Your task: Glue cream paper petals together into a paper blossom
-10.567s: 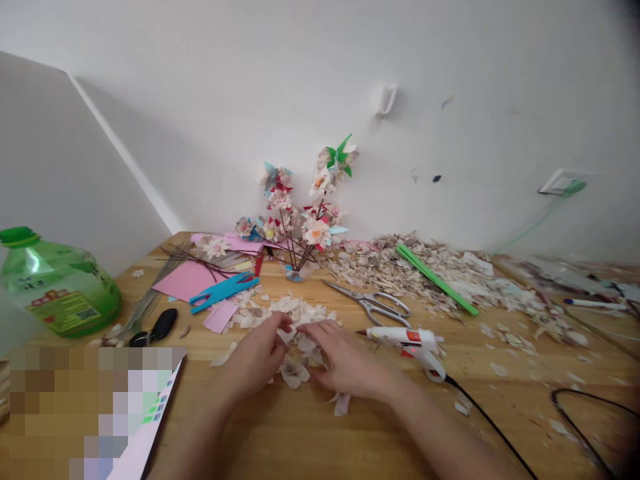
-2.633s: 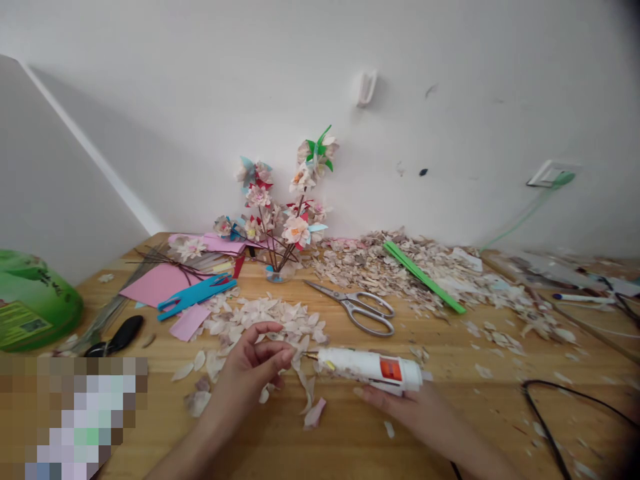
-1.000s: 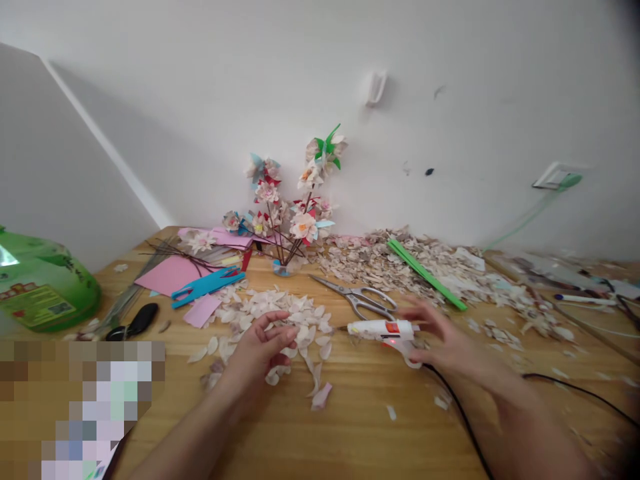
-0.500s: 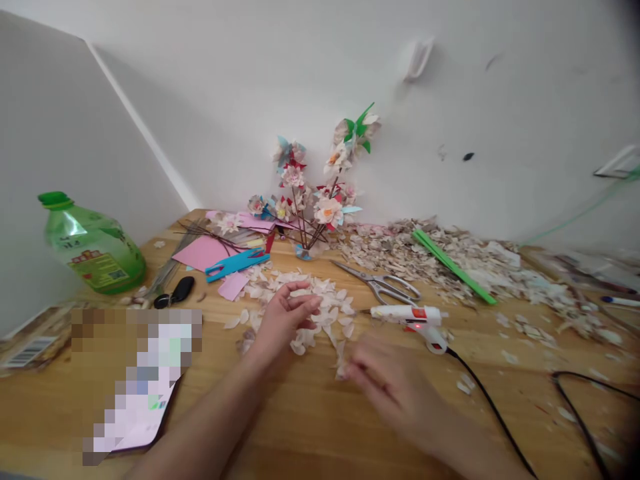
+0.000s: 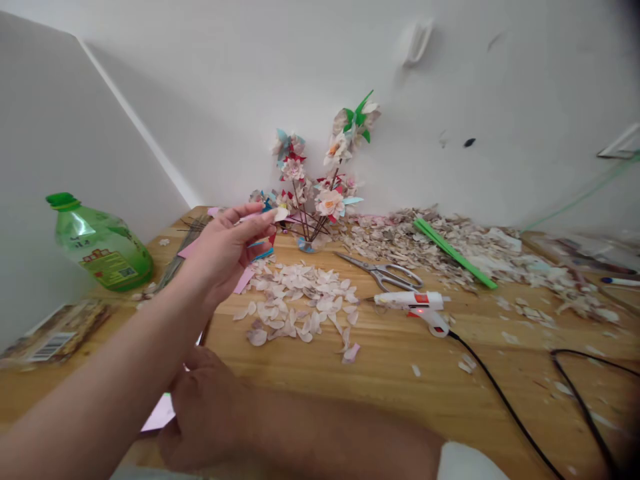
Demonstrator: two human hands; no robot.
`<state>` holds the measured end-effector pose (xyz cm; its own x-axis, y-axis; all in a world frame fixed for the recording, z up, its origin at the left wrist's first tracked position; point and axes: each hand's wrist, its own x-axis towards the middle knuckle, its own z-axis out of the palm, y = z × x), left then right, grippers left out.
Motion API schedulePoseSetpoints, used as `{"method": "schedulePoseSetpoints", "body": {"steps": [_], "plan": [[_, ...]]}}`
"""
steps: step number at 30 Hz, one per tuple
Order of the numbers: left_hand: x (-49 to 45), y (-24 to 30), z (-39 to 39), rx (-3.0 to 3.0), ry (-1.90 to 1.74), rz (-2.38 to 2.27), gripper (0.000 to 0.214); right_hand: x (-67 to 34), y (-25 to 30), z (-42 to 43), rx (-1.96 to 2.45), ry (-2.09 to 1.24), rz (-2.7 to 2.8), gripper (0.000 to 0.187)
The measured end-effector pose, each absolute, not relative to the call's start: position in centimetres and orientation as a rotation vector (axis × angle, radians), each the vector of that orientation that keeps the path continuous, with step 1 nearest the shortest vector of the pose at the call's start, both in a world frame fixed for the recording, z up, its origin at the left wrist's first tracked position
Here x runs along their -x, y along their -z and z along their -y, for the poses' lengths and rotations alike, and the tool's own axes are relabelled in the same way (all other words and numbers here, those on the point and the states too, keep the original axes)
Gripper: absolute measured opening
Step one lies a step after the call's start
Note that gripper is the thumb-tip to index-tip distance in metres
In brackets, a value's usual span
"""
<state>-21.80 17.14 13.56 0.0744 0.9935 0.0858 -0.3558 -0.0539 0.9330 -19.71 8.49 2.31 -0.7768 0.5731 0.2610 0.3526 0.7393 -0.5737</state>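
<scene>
My left hand [image 5: 225, 250] is raised over the table with a pale petal [image 5: 281, 214] pinched at its fingertips. Below it, a loose heap of similar petals [image 5: 305, 293] is spread on the wood. My right hand [image 5: 205, 407] reaches across under my left forearm, at the phone [image 5: 159, 415]. Its fingers are mostly hidden by that forearm, and whether they touch the phone cannot be made out. A petal with a pink piece [image 5: 351, 353] lies at the near edge of the heap.
Handmade flowers on stems [image 5: 330, 203] stand against the wall. Scissors [image 5: 383, 272] and a corded hot glue gun [image 5: 415, 303] lie right of the petals. Behind are a bigger petal pile [image 5: 400, 243] and green strips [image 5: 455, 253]. A green bottle [image 5: 100, 247] stands left.
My left hand has risen up and left from over the petal heap and now pinches a petal. My right hand has let go of the petal piece and crossed left to the phone.
</scene>
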Motion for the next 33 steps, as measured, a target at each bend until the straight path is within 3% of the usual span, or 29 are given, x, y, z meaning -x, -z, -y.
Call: {"method": "schedulePoseSetpoints", "body": {"steps": [3,13,19,22,26,33], "plan": [[22.6,-13.8,-17.4,-1.052,-1.369,-0.862,0.016,20.6,-1.5,-8.8,0.623,-0.579,2.533,0.044],[22.8,-13.2,-17.7,-1.072,-1.364,-0.92,0.018,20.3,-0.8,-8.7,0.633,-0.614,2.512,0.043],[22.1,-12.9,-17.5,-1.072,-1.344,-0.924,0.019,20.1,-1.7,-8.4,0.712,-0.399,2.55,0.045],[21.6,-12.7,-17.5,-1.071,-1.342,-0.897,0.02,18.9,-2.7,-8.0,0.676,-0.445,2.573,0.038],[20.3,-11.8,-16.8,-1.036,-1.322,-0.879,0.026,14.1,-3.6,-6.6,0.836,-0.586,2.471,0.033],[17.0,-7.2,-14.4,-0.959,-1.157,-0.94,0.04,0.0,-3.9,-5.5,1.39,-0.435,2.113,0.02]]}}
